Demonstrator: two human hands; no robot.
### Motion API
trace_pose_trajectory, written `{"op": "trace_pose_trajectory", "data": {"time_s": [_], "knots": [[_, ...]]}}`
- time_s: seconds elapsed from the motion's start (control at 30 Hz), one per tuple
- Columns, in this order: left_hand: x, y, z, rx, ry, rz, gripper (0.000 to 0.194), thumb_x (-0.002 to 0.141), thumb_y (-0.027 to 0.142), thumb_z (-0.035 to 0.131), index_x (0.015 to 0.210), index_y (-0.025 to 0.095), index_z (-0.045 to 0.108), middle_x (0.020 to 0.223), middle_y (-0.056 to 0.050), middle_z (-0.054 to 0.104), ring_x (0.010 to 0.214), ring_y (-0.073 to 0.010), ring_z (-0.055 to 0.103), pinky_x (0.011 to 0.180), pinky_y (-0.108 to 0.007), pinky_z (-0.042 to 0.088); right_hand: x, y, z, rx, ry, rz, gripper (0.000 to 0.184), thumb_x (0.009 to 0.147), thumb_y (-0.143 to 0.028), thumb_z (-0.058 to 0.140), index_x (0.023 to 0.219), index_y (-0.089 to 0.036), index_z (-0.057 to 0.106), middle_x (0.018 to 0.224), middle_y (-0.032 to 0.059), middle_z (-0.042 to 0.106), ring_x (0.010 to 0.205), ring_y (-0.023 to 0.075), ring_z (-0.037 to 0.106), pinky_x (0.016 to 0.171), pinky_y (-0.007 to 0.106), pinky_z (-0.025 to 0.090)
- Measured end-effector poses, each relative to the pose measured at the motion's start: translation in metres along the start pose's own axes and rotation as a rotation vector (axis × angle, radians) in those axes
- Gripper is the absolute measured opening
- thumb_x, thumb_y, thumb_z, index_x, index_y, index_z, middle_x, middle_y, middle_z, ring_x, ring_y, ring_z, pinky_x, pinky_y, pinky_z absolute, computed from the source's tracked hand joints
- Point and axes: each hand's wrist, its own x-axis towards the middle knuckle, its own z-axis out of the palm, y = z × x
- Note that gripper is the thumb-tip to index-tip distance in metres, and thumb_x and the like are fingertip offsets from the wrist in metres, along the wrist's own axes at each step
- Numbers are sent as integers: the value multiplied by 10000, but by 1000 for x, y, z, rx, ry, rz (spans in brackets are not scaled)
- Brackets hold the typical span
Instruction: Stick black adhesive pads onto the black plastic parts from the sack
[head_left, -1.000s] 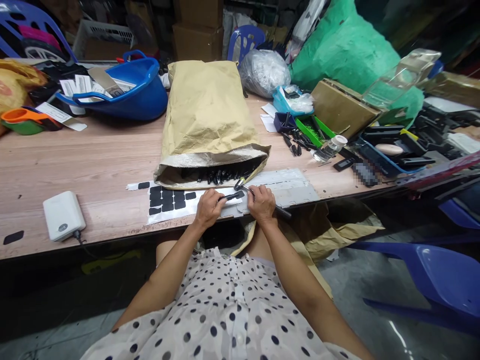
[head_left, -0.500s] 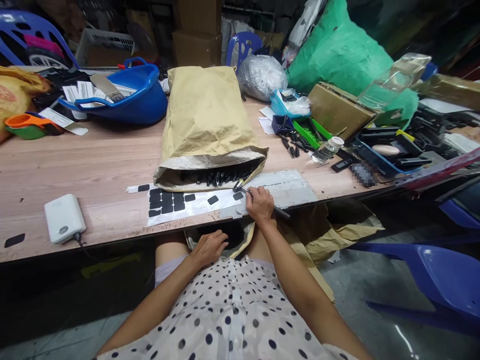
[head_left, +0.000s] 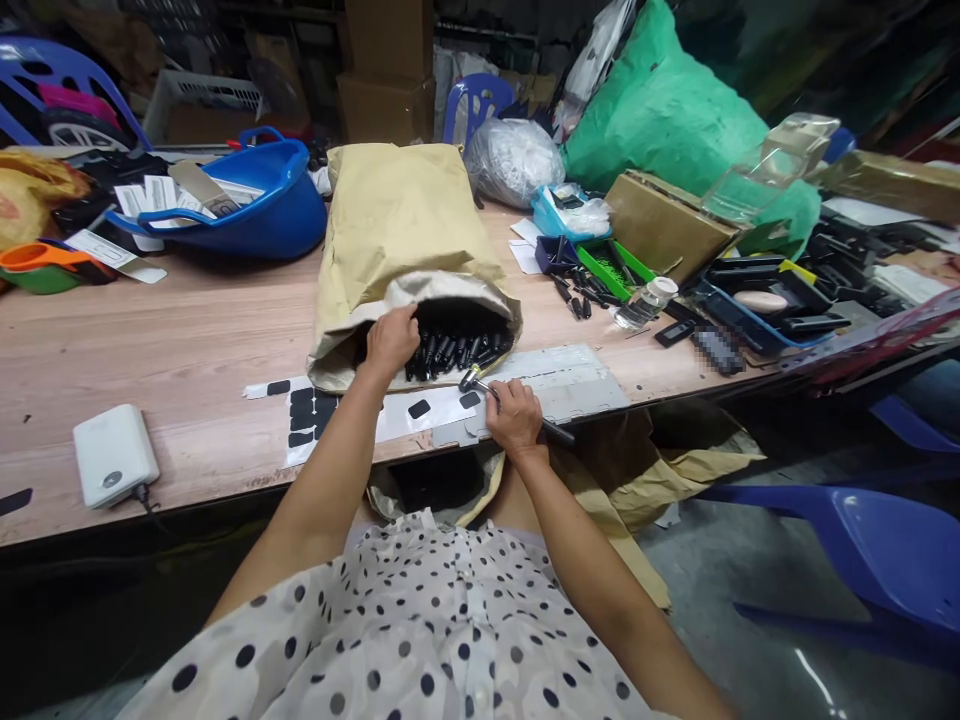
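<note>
A big brown paper sack (head_left: 397, 215) lies on the wooden table (head_left: 187, 340), its mouth toward me and full of several small black parts (head_left: 454, 350). My left hand (head_left: 390, 342) reaches into the mouth, fingers curled over the parts; what they hold is hidden. My right hand (head_left: 514, 418) rests at the table edge, closed round a small hammer-like tool (head_left: 480, 384) with a dark handle. Under it lies a white backing sheet (head_left: 390, 412) with black stickers (head_left: 311, 412) and a grey metal plate (head_left: 559, 378).
A white power bank (head_left: 112, 455) sits at front left. A blue basin (head_left: 247, 200) with paper labels stands at back left. Trays of black parts (head_left: 757, 295), a small bottle (head_left: 645, 302) and a cardboard box (head_left: 667, 225) crowd the right. A blue chair (head_left: 862, 540) stands to my right.
My left hand dropped from the sheet to my lap, then rose and reached into the sack's mouth, lifting its upper edge. My right hand stayed on the tool.
</note>
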Motion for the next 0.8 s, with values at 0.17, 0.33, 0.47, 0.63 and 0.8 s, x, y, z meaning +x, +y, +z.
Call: {"op": "trace_pose_trajectory", "data": {"time_s": [0.17,0.33,0.47,0.63,0.8], "knots": [[64,-11,-10,-118,137,136,555,858,206,508,1412,231,530,1310,-95,616,1260,-296,545,1124,-429,410,-2,-1,-3,5,-12,2,193,928,-261,535,1008,-228,708,913,85,609,859,244,475,740,344,327],[98,-24,-10,-203,188,114,603,852,200,510,1454,207,476,1394,-76,572,1368,-279,451,1196,-389,337,-3,-1,-4,7,-24,1,211,927,-250,527,1040,-224,704,921,89,604,863,246,469,749,344,334],[86,-31,-4,-196,132,100,561,842,218,531,1403,194,519,1322,-91,596,1332,-293,482,1176,-432,354,-4,-2,-5,1,-33,3,199,926,-252,528,1015,-228,704,917,86,595,861,245,465,747,340,335],[50,-21,5,-126,122,56,448,836,293,585,1272,191,612,1189,-116,643,1192,-314,579,1097,-447,434,-4,-2,-5,2,-28,6,201,928,-251,525,1017,-226,703,917,90,595,863,248,467,740,343,327],[28,-2,25,-97,21,-138,349,860,404,581,1058,152,719,1035,-163,720,1077,-360,661,974,-461,505,-3,-2,-5,-8,-22,5,198,926,-253,527,1012,-225,703,910,87,598,859,246,474,740,342,331]]}}
